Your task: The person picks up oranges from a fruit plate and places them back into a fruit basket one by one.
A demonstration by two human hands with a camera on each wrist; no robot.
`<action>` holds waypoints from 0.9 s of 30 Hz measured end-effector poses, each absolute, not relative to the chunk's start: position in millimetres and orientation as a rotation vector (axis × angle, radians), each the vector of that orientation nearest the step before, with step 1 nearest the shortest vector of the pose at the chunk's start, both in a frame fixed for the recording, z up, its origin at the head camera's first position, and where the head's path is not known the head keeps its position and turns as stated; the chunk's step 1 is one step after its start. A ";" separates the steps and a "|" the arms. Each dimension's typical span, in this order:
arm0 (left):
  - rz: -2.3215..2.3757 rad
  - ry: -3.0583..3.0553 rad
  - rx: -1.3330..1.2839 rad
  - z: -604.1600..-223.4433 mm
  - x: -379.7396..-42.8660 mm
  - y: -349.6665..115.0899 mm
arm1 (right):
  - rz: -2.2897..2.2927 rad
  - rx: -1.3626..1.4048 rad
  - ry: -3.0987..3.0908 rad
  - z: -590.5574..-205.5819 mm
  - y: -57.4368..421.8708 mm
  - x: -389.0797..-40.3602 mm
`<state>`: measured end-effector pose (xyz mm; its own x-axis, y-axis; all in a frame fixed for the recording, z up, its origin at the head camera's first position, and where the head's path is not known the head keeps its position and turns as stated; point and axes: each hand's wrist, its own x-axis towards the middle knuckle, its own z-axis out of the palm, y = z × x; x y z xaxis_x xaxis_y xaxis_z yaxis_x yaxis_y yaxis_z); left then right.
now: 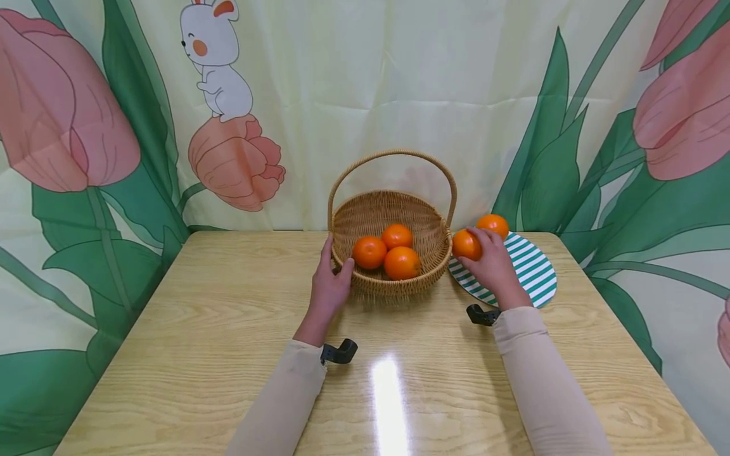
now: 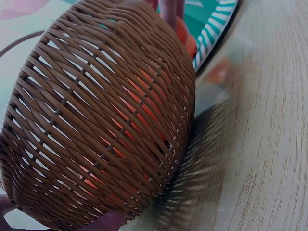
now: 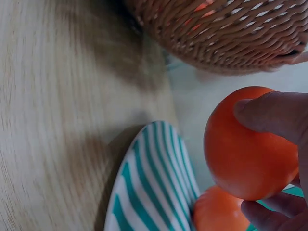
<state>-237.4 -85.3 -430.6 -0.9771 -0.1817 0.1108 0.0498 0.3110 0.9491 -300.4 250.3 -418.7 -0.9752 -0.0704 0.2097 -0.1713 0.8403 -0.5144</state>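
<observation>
A wicker basket (image 1: 393,288) with a tall arched handle stands at the back of the table, several inches of its weave showing close up in the left wrist view. Inside it lie three oranges (image 1: 402,263). The left hand (image 1: 332,282) grips the basket's left rim, thumb toward the front. My right hand (image 1: 492,259) holds another orange (image 3: 250,144) between thumb and fingers, over the green-and-white striped plate (image 1: 533,269) and just right of the basket. One more orange (image 1: 493,224) rests on the plate's far side, partly behind the right hand.
The wooden table (image 1: 228,354) reaches back to a curtain (image 1: 365,126) printed with tulips and a white rabbit. A bright light reflection lies on the tabletop between the forearms. Each wrist wears a black camera mount (image 1: 340,351).
</observation>
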 end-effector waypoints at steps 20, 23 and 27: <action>-1.742 -2.376 0.133 -428.4 -236.3 -85.1 | 0.865 0.256 -2.603 -377.5 237.6 -263.4; -1.743 -2.378 0.133 -429.4 -236.6 -85.2 | 0.860 0.271 -2.572 -372.6 234.5 -259.4; -1.751 -2.381 0.128 -429.3 -236.2 -84.8 | 0.846 0.316 -2.522 -365.3 227.8 -253.6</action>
